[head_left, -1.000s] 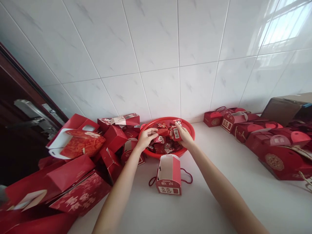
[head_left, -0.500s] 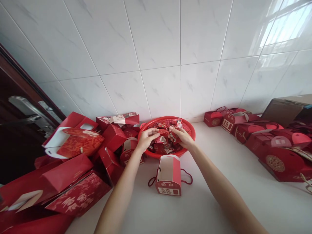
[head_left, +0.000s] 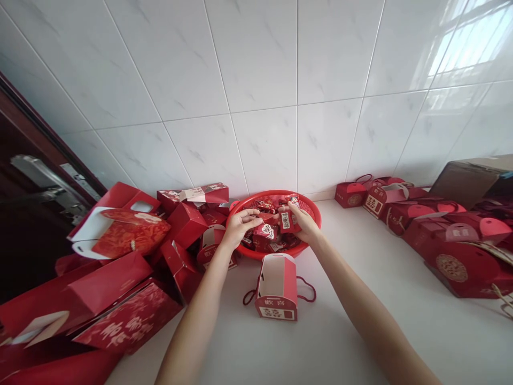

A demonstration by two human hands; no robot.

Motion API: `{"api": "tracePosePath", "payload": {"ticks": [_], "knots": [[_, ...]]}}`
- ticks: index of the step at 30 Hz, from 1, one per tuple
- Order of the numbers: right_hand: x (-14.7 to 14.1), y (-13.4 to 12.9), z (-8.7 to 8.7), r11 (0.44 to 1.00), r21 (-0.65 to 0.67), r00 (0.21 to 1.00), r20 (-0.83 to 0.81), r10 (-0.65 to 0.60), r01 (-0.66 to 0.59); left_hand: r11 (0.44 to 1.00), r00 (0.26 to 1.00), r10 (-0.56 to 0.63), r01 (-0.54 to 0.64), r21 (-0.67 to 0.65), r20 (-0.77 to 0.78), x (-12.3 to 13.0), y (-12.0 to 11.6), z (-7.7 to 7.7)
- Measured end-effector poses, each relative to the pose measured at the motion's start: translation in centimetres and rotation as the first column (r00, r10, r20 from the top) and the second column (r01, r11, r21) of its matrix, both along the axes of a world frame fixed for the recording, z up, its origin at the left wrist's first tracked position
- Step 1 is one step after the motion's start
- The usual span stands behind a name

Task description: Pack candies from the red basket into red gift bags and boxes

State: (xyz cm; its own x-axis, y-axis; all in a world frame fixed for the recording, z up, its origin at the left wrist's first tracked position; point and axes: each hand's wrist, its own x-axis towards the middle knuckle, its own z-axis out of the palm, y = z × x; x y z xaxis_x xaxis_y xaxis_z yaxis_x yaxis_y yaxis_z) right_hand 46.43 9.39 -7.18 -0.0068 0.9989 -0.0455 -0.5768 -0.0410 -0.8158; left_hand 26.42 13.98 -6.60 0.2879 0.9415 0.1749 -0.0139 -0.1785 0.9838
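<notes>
Over a red plastic basket (head_left: pixel 315 207) full of red wrapped sweets, my left hand (head_left: pixel 237 229) pinches a red candy packet (head_left: pixel 266 231) with white lettering. My right hand (head_left: pixel 306 225), just across from it, grips another red candy packet (head_left: pixel 286 220) with a pale label. Both packets are above the basket, close together. Between my forearms, in front of the basket, stands a red gift box (head_left: pixel 280 291) with its top partly open and a dark red cord loop at each side.
Red gift boxes and bags (head_left: pixel 120 299) lie heaped on the left, beside a dark door with a metal handle (head_left: pixel 44 174). Several closed red boxes (head_left: pixel 452 267) line the right side, near a brown carton (head_left: pixel 465 184). A tiled wall (head_left: pixel 264 149) stands behind.
My right hand has turned its packet so that the pale label faces me more. My left hand has barely moved. The gift box stays in place.
</notes>
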Motion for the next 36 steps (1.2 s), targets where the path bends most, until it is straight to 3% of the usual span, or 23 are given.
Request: {"api": "tracePosePath", "payload": {"ticks": [8,12,19,24,29,32,36], "knots": [[0.3,0.1,-0.5,0.999,0.038,0.997,0.079,0.027,-0.030,0.999,0.990,0.052,-0.051,-0.006,0.130,0.3,0.3,-0.4],[0.2,-0.2,-0.1,0.999,0.036,0.991,0.133,0.024,-0.029,1.000,0.997,0.010,-0.012,0.026,0.073,1.1,0.2,-0.3],[0.2,-0.6,-0.1,0.989,0.038,0.971,0.197,0.132,-0.142,0.994,0.997,-0.072,0.072,0.078,-0.004,2.8,-0.2,-0.2],[0.5,-0.1,-0.3,0.998,0.066,1.000,0.021,-0.021,0.020,0.995,0.996,0.067,-0.071,0.068,0.061,2.5,0.2,-0.7],[1.2,0.7,-0.7,0.981,-0.011,0.958,-0.214,-0.193,0.195,0.952,0.959,0.276,-0.281,0.121,0.060,2.2,0.8,-1.1],[1.4,1.1,-0.9,0.969,-0.054,0.927,-0.283,-0.247,0.241,0.932,0.959,0.282,-0.282,0.229,0.035,2.3,0.5,-1.2],[1.6,1.1,-0.8,0.973,-0.044,0.908,-0.350,-0.229,0.228,0.888,0.966,0.239,-0.177,0.425,-0.097,2.7,-0.6,-0.9]]}}
